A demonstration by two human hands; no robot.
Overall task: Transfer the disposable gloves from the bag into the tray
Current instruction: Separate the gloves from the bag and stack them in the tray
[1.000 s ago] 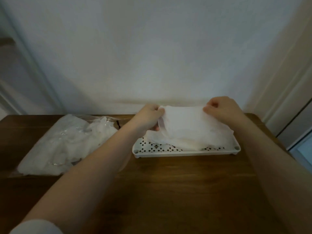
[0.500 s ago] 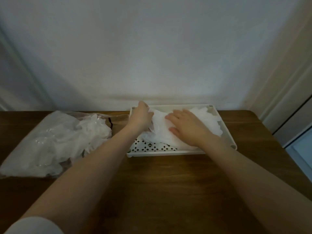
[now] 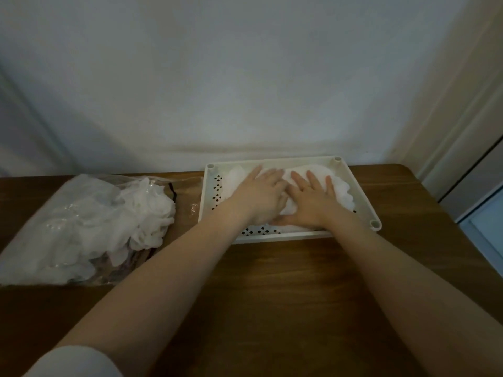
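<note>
Single head-worn wide-angle view; the scene is seen from above the near table (image 3: pixel 285 295) edge, aimed forward and down toward 12 o'clock. Both forearms are framed entering from 6 o'clock. The tray (image 3: pixel 362 197) is seen close, at 12 o'clock; the bag (image 3: pixel 40 213) at 10 o'clock. Wall (image 3: pixel 245 77) fills the upper half.

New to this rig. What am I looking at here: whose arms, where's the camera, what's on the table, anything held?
No machine: a person's two bare arms, seen from a wide-angle camera worn on their head, looking forward and down. On the brown wooden table lies a clear plastic bag with crumpled white disposable gloves at its mouth. To its right stands a white perforated plastic tray holding a pile of gloves. The left hand and right hand lie flat, fingers straight, pressing that pile down. Nothing is gripped.
</note>
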